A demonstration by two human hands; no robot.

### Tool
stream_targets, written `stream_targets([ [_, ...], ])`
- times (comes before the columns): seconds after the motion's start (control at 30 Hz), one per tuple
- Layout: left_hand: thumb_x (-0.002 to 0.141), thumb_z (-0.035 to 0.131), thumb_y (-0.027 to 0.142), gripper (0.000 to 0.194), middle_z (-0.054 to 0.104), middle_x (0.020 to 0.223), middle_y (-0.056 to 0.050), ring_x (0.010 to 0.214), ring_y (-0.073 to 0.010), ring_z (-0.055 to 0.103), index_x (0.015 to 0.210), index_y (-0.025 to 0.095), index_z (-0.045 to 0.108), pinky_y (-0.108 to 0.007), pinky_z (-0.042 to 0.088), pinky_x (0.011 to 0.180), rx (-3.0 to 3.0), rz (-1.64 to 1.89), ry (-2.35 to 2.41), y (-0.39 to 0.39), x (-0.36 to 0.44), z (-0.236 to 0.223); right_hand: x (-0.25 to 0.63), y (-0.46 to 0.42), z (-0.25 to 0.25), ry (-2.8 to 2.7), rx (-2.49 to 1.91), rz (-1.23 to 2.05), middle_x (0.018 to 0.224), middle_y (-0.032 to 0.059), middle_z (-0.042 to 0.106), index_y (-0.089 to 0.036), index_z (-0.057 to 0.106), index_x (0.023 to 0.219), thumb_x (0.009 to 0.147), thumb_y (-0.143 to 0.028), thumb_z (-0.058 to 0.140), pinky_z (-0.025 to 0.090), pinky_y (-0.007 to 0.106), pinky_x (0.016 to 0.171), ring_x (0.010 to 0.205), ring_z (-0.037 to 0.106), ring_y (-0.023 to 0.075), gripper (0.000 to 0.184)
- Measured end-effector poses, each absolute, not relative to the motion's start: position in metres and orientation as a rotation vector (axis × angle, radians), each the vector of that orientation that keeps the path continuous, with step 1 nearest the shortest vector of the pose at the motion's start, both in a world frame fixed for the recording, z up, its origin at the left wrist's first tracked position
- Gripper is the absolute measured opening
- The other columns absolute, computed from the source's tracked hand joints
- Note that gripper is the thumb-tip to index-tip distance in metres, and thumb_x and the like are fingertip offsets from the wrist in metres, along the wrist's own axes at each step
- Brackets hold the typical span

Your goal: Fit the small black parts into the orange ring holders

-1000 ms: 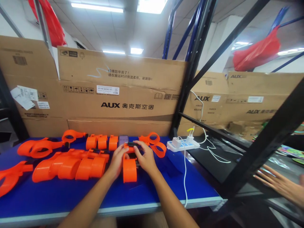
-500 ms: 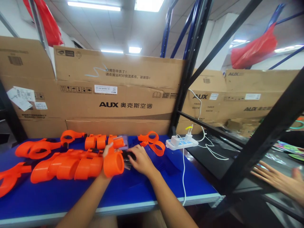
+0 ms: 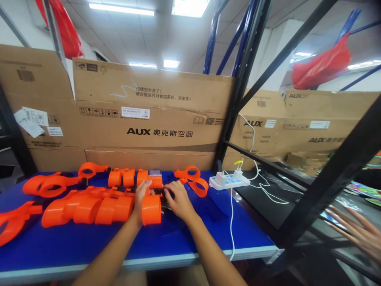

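My left hand (image 3: 138,201) is wrapped round an orange plastic double-ring piece (image 3: 151,210), held just above the blue table (image 3: 175,238). At its right side my right hand (image 3: 179,201) has its fingers curled in, thumb and fingertips against a dark part whose kind I cannot make out. A row of like orange ring pieces (image 3: 86,208) lies left of my left hand. Behind my hands are more short orange rings (image 3: 129,177) and a small grey-screened device (image 3: 155,173). Another orange double ring (image 3: 199,186) rests to the right.
A white power strip (image 3: 229,182) with plugs and a trailing cable (image 3: 231,222) sits on the right. Cardboard (image 3: 160,139) walls the back, and a black rack post (image 3: 229,115) divides the tables. Beyond it shows another person's hand (image 3: 360,232).
The orange piece in my left hand has moved slightly right and turned, so its ring opening no longer faces me. My right hand stays beside it. The other person's hand has shifted.
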State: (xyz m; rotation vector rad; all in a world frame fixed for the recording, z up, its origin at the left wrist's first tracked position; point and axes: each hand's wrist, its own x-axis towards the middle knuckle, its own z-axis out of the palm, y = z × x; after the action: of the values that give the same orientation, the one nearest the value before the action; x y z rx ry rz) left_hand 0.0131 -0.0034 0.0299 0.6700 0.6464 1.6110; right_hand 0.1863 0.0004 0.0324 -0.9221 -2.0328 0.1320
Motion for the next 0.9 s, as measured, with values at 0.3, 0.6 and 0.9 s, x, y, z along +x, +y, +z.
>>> stream_targets([
  [0.3, 0.074, 0.077, 0.045, 0.059, 0.055, 0.053, 0.005, 0.044, -0.0093, 0.043, 0.122, 0.013, 0.067, -0.021, 0.031, 0.046, 1.142, 1.519, 0.757, -0.016, 0.025, 0.029, 0.182, 0.003, 0.04, -1.517, -0.771, 0.776, 0.097, 0.0063, 0.076, -0.021, 0.075, 0.101, 0.088, -0.048, 0.069, 0.055, 0.035, 0.079, 0.086, 0.069, 0.0233, 0.03],
  [0.6, 0.073, 0.078, 0.043, 0.054, 0.056, 0.056, 0.004, 0.045, -0.0094, 0.043, 0.117, 0.013, 0.066, -0.022, 0.031, 0.046, 1.187, 1.546, 0.739, -0.021, 0.027, 0.033, 0.184, 0.0, 0.047, -1.375, -0.751, 0.902, 0.086, 0.0036, 0.073, -0.02, 0.074, 0.084, 0.079, -0.045, 0.079, 0.052, 0.031, 0.073, 0.078, 0.065, 0.02, 0.025],
  [0.9, 0.075, 0.075, 0.046, 0.055, 0.052, 0.049, 0.005, 0.041, -0.009, 0.04, 0.117, 0.013, 0.066, -0.023, 0.029, 0.047, 1.116, 1.642, 0.795, -0.015, 0.019, 0.029, 0.193, 0.003, 0.046, -1.25, -0.765, 0.849, 0.082, 0.0019, 0.069, -0.021, 0.072, 0.082, 0.077, -0.041, 0.079, 0.048, 0.03, 0.072, 0.076, 0.06, 0.0187, 0.022],
])
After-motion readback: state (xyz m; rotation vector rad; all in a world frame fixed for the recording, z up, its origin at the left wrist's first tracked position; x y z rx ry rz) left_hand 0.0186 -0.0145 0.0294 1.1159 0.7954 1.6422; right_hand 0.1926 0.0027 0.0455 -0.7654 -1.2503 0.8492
